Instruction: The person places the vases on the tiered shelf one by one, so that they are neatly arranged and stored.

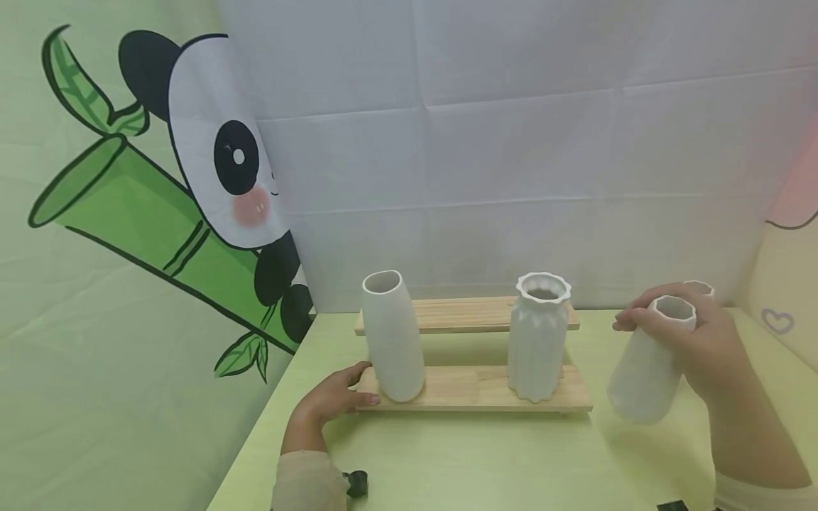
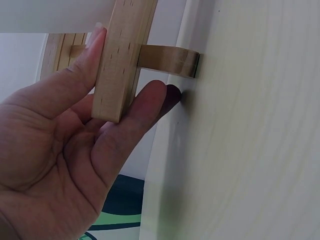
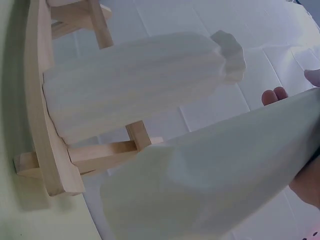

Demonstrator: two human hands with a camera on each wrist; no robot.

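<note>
A two-tier wooden rack (image 1: pixel 447 389) bears a smooth tall white vase (image 1: pixel 395 341) at its left and a ribbed white vase (image 1: pixel 538 348) with a scalloped rim at its right. My left hand (image 1: pixel 332 397) grips the left end of the front plank (image 2: pixel 120 60), thumb on one face and fingers on the other. To the right of the rack, my right hand (image 1: pixel 696 341) holds a faceted white vase (image 1: pixel 642 380) around its narrow upper part. This vase leans, its base towards the rack. The right wrist view shows its wide lower body (image 3: pixel 200 185) beside the ribbed vase.
Another white rim (image 1: pixel 699 287) shows behind my right hand, its body mostly hidden. The rack stands on a pale yellow-green table (image 1: pixel 460 461). A white cloth (image 1: pixel 511 156) hangs behind, and a panda-printed cloth (image 1: pixel 128 319) at the left.
</note>
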